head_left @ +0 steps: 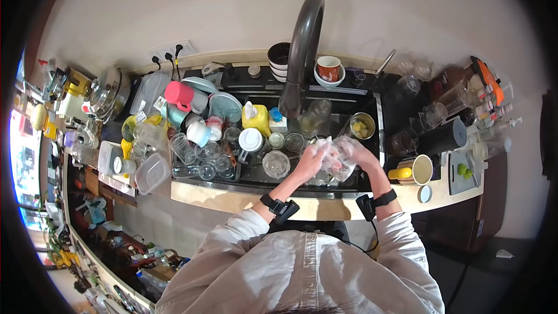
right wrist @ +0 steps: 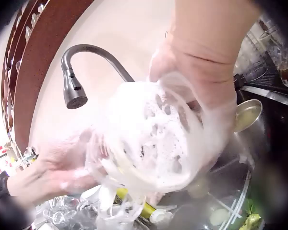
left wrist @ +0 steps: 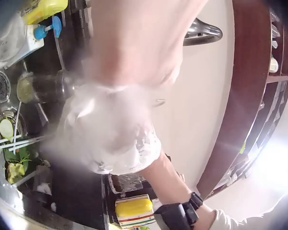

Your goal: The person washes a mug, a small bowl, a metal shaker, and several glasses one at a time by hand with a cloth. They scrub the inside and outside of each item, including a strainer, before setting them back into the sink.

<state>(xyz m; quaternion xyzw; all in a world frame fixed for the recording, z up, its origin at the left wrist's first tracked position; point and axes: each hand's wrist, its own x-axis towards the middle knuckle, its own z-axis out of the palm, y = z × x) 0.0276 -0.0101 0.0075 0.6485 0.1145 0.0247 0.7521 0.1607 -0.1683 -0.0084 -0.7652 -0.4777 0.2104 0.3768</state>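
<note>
Over the sink, both hands hold a round, clear vessel (right wrist: pixel 158 139) thickly coated in white suds; its exact kind is hidden by the foam. My right hand (right wrist: pixel 201 91) wraps round its far side, soapy down to the knuckles. From the other side my left hand (right wrist: pixel 77 160) grips it, also lathered. Seen from the head, the left hand (head_left: pixel 311 160) and the right hand (head_left: pixel 357 154) stand close together with the sudsy vessel (head_left: pixel 336 161) between them. Foam and blur cover most of the left fingers in the left wrist view.
A tall dark faucet (head_left: pixel 302 52) arches over the sink. Left of the hands crowd glass jars and cups, a white-lidded jar (head_left: pixel 250 139) and a yellow bottle (head_left: pixel 256 117). A metal pot (head_left: pixel 362 125) sits at right, near a striped container (head_left: pixel 422 170) and a yellow object (head_left: pixel 400 173).
</note>
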